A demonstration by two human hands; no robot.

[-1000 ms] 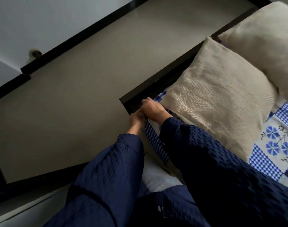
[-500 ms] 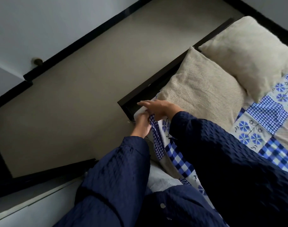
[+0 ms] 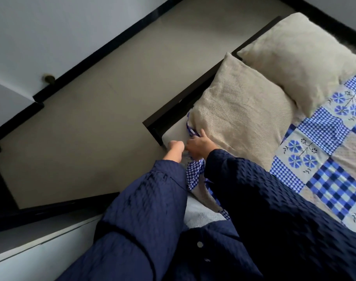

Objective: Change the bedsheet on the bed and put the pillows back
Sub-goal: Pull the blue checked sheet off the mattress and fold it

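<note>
Hands at the mattress corner: I am bunching the blue-and-white patchwork bedsheet [image 3: 323, 151] with my left hand [image 3: 174, 148] fisted on its edge and my right hand [image 3: 197, 144] gripping it beside the nearer of two beige woven pillows [image 3: 240, 116], the second [image 3: 298, 57] lying beyond. No writing is showing anywhere.

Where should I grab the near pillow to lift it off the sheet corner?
Probably take the near pillow by its corner nearest the hands, coming from the bed's side edge. That corner lies over the bunched sheet, right beside the right hand, and its long flat face offers no grip. The left hand looks fisted at the mattress corner.
</note>
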